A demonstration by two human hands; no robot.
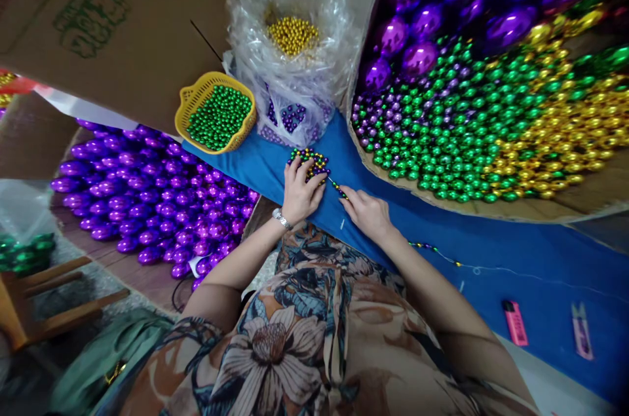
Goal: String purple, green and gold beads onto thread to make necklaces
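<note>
My left hand (301, 194) lies over a small pile of green, gold and purple beads (317, 159) on the blue cloth, its fingers spread. With my right hand (369, 213), fingers pinched together, I hold a thin beading needle (333, 181) with a few beads on it. The needle's tip points at the pile, close to my left fingertips. Past my right wrist, a thread (496, 269) carrying some strung beads (423, 245) runs off over the cloth to the right.
A yellow basket (183, 116) of green beads and a plastic bag (248, 29) with gold and purple beads stand behind the pile. Large boxes of shiny beads (481, 114) flank both sides. A pink lighter (515, 323) and thread snips (582, 332) lie on the blue cloth (540, 252).
</note>
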